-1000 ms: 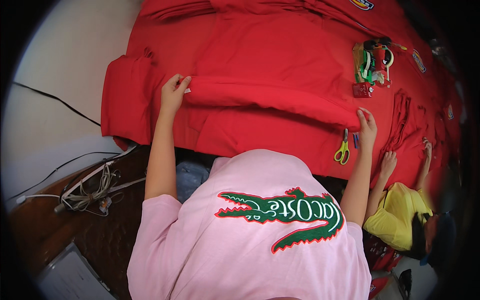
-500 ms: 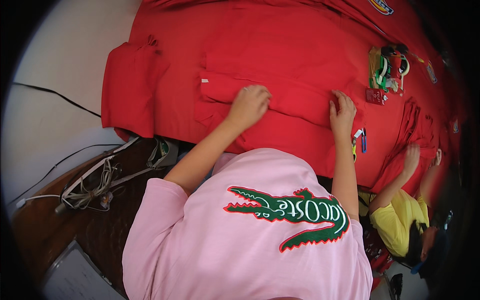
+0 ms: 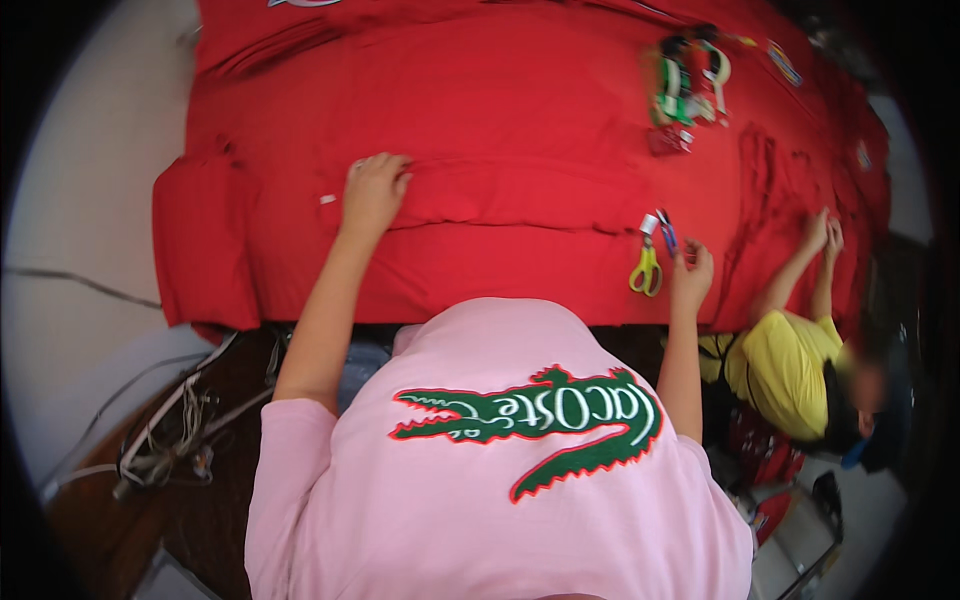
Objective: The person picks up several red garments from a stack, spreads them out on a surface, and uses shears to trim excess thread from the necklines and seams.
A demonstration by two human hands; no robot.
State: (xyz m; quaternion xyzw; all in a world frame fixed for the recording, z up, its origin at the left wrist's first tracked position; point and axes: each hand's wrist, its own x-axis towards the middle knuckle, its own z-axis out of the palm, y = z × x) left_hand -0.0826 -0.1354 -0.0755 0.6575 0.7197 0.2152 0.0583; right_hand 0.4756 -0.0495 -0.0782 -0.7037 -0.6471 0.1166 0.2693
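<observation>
A large red garment (image 3: pixel 480 190), with a folded strip across its middle, is spread over the table. My left hand (image 3: pixel 376 192) rests on this cloth by the strip's left end, fingers bent but apart, holding nothing visible. Nearer the front edge, my right hand (image 3: pixel 693 276) has its thumb and fingers at the lower end of a slim blue tool (image 3: pixel 666 230), whose exact kind is blurred. Yellow-handled scissors (image 3: pixel 646 272) lie just left of that hand. A small white tag (image 3: pixel 327 199) shows on the cloth left of my left hand.
A container of tape rolls and tools (image 3: pixel 690 85) stands at the far right, a small dark red box (image 3: pixel 670 139) before it. Folded red cloth (image 3: pixel 205 240) hangs at the left edge. A co-worker in yellow (image 3: pixel 785 370) handles red cloth at right. Cables (image 3: pixel 185 430) lie lower left.
My right hand has left the folded strip and come down to the blue tool, which is now tilted. My left hand has shifted left along the cloth. The view has turned rightward.
</observation>
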